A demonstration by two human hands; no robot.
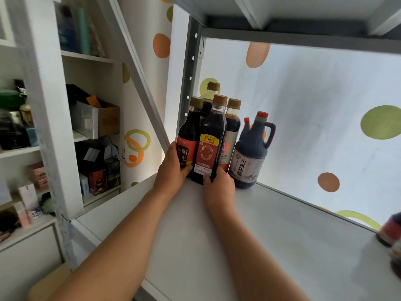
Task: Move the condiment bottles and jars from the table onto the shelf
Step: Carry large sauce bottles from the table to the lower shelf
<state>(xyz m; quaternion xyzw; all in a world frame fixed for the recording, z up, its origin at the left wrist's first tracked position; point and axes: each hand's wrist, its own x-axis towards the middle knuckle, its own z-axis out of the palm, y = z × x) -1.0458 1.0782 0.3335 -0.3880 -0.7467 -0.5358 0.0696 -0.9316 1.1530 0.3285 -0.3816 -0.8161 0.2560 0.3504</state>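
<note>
We are gripping two dark-liquid bottles standing on the white shelf (pixel 271 246): left hand (pixel 171 170) wrapping the CUCU bottle (pixel 188 137), right hand (pixel 218 187) pinching the base of the Danyu vinegar bottle (pixel 209 146). Beside them, a handled dark vinegar jug (pixel 251 153) is sitting upright, more capped bottles crowding behind.
</note>
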